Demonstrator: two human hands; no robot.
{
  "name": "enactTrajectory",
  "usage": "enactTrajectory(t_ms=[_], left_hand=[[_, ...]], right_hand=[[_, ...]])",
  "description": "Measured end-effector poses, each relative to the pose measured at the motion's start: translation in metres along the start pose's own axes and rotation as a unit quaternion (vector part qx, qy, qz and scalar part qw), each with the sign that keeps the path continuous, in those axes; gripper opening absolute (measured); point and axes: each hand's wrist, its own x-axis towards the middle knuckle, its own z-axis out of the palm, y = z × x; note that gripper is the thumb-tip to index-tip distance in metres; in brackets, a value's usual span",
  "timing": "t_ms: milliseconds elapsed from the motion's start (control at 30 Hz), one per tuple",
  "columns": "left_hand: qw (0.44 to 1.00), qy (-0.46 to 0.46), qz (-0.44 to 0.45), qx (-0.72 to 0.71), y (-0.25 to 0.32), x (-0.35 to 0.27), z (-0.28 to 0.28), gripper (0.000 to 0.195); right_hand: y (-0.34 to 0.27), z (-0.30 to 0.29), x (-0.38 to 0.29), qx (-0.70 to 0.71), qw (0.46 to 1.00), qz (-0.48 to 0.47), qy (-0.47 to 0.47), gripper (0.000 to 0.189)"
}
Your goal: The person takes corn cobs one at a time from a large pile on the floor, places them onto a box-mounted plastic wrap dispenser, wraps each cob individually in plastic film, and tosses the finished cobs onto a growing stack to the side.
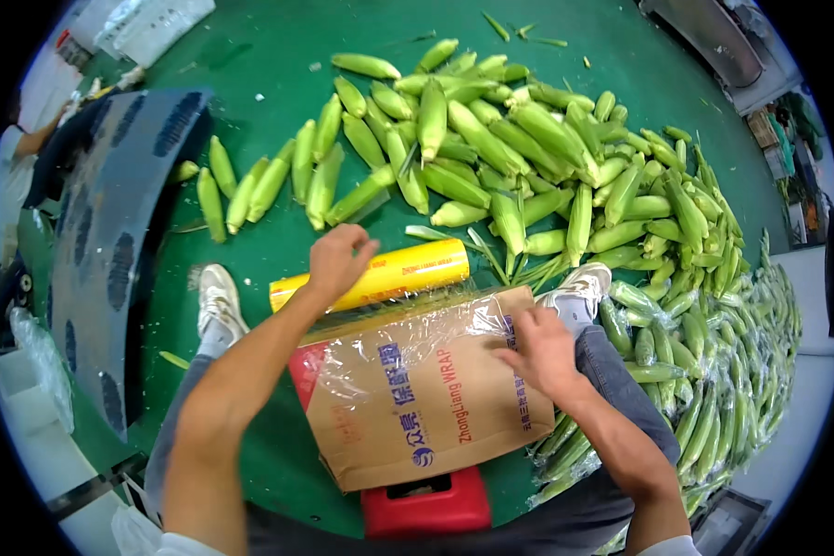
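A yellow roll of cling film (417, 270) lies across the far side of a brown cardboard carton (368, 424). Clear film (424, 326) runs from the roll over the carton's top, shiny and wrinkled. My left hand (340, 260) is over the left half of the roll, fingers curled; whether it pinches film is hard to see. Above the carton's right end is my right hand (545, 351), thumb spread from its bent fingers, with nothing visible in it. Beneath the carton's near edge a red plastic stool (427, 511) shows. The carton bears printed writing.
Loose husked corn ears (486, 139) are heaped on the green floor (271, 55) beyond the roll. Film-wrapped corn (716, 417) piles up at right. A dark slotted panel (104, 243) stands at left, with another person's arm (42, 135) behind it. My shoes (219, 299) flank the carton.
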Motion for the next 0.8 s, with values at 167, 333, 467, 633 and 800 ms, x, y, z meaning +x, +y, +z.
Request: enactTrajectory(t_ms=[167, 333, 467, 633, 800], left_hand=[[0.946, -0.246, 0.193, 0.092, 0.111, -0.121, -0.04, 0.054], [0.949, -0.21, 0.092, 0.217, 0.079, -0.194, -0.058, 0.045], [0.941, -0.236, 0.134, 0.204, 0.053, -0.214, -0.047, 0.022], [0.896, -0.326, 0.188, 0.237, 0.058, -0.256, -0.085, 0.021], [0.911, -0.321, 0.194, 0.173, 0.058, -0.291, -0.081, 0.024]], right_hand=[[0.017, 0.039, -0.026, -0.073, 0.996, -0.031, -0.043, 0.038], [-0.014, 0.035, 0.004, -0.061, 0.998, -0.007, -0.026, 0.041], [0.001, 0.048, 0.003, -0.105, 0.987, -0.112, -0.045, 0.018], [0.035, 0.013, -0.07, -0.156, 0.943, -0.19, -0.225, 0.009], [0.036, 0.03, -0.136, -0.164, 0.941, -0.141, -0.26, 0.018]])
